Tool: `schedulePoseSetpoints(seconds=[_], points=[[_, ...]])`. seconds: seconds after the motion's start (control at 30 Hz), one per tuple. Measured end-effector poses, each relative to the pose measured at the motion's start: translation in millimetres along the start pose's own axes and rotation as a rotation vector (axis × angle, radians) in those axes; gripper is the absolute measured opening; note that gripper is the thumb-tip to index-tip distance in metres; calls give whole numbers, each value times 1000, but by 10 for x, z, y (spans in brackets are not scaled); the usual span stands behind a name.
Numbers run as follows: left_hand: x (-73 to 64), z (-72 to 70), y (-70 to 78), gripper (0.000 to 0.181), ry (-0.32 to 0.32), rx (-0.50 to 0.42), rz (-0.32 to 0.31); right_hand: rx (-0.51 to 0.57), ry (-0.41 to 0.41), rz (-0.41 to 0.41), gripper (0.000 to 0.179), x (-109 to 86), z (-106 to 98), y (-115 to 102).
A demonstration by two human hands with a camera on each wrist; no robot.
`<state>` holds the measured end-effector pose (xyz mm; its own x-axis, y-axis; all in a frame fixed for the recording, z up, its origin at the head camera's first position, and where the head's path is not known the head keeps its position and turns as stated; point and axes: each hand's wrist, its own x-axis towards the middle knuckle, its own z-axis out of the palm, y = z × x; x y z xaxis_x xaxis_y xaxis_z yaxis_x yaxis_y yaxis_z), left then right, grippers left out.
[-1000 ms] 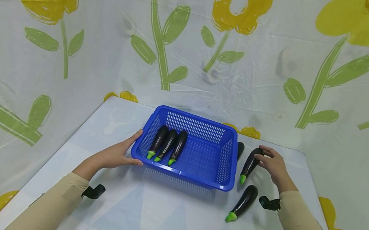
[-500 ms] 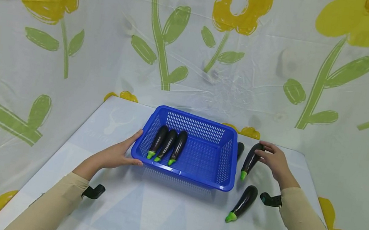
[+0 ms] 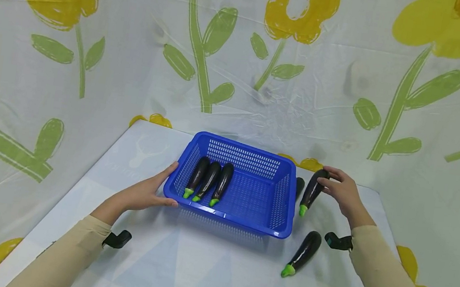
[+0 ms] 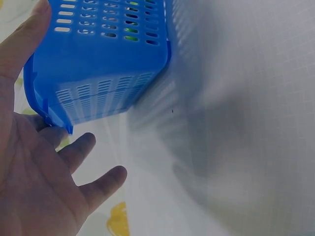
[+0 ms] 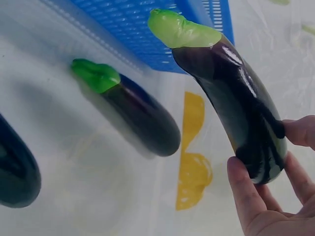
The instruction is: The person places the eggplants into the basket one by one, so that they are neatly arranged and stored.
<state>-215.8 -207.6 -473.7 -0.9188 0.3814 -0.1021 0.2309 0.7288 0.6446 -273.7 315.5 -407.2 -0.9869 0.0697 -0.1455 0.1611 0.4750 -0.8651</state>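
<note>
A blue plastic basket [image 3: 241,221] stands on the table, with three dark eggplants [image 3: 209,180] side by side in its left half. Against the basket's left rim and front corner rests my left hand [image 3: 145,194], its thumb and fingers spread and fairly straight. My right hand [image 3: 346,197] holds another eggplant [image 5: 241,103] by its thick rounded end, right of the basket; its green stem end points down toward me. The held eggplant hangs above the table, apart from the basket. The right wrist view shows the thumb and fingertips pinching it.
One eggplant [image 3: 304,252] lies on the table at the front right. Another eggplant [image 3: 300,187] lies close to the basket's right side, partly hidden by it. A flowered curtain [image 3: 327,103] hangs behind the table [image 3: 204,276].
My right hand has lifted the eggplant off the table and moved it slightly up and back. My left hand, the basket and the other eggplants have stayed in place.
</note>
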Motion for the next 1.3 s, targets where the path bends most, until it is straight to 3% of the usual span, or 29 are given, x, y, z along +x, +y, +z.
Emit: schedulePoseSetpoints(seconds=[0.33,0.57,1.03,1.3], points=[[-7,-7,13,107,-5,9,4,7,-11,-23,61,25,67,-165],[-5,-4,14,107,-1,8,12,67,-46,-89,59,70,159,-246],[-7,13,-3,107,-5,-7,12,32,-112,-107,56,153,605,-390],[-5,9,-8,108,3,-1,15,14,-111,-84,53,208,749,-391]])
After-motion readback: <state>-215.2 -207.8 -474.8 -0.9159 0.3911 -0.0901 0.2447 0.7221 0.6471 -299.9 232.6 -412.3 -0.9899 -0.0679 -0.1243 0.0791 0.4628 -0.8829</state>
